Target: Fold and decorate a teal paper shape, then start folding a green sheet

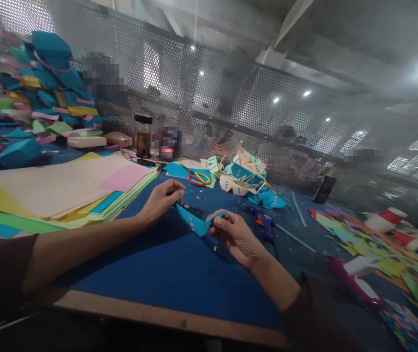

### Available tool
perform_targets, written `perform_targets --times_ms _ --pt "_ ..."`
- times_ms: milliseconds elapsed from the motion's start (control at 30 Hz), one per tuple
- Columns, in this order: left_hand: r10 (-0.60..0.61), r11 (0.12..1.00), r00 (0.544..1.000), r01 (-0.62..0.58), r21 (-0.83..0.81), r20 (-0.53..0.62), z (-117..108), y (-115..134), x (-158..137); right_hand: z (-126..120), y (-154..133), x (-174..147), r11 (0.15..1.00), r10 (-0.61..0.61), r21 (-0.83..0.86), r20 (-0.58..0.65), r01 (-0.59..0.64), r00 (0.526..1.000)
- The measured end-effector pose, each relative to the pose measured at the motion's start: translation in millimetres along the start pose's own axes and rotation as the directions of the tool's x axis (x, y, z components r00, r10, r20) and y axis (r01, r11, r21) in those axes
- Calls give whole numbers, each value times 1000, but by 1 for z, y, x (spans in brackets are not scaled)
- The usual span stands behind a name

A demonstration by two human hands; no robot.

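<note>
Blue paper piece [198, 228] sat mid-frame over the desk [172, 278] | right hand [237, 238] pinched its right end, likely to leave the dots [192, 224] uncovered | left hand [162, 199] curled, fingertips nearly together by its left tip, couldn't tell if gripping | glue gun [265, 223] lay right of centre, presumably for reach

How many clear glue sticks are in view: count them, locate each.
2: one clear stick left of the phone, another clear stick at the rear of the purple glue gun. Others may be hidden.
</note>
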State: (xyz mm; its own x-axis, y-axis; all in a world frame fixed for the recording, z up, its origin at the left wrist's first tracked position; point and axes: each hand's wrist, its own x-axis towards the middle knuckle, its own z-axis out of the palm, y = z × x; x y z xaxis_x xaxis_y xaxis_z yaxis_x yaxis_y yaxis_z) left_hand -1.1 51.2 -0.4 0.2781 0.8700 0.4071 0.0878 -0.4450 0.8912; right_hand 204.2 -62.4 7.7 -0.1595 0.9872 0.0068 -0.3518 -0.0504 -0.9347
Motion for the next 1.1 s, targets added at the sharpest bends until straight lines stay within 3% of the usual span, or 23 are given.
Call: perform_targets --times_ms 200,700,1100 --pt "10 1000 1000 -10 6 11 2 -1 -4 -1 -4 3 988 8 154 -76 4 997" --pt "40 985 999 -44 165 28 1 -3 -4 -13 -8 12 987 -26 143 -297 71 955" --pt "74 967 997 -79 242 31 -2 -10 -1 -20 -4 13 999 -4 40 -256 14 967"
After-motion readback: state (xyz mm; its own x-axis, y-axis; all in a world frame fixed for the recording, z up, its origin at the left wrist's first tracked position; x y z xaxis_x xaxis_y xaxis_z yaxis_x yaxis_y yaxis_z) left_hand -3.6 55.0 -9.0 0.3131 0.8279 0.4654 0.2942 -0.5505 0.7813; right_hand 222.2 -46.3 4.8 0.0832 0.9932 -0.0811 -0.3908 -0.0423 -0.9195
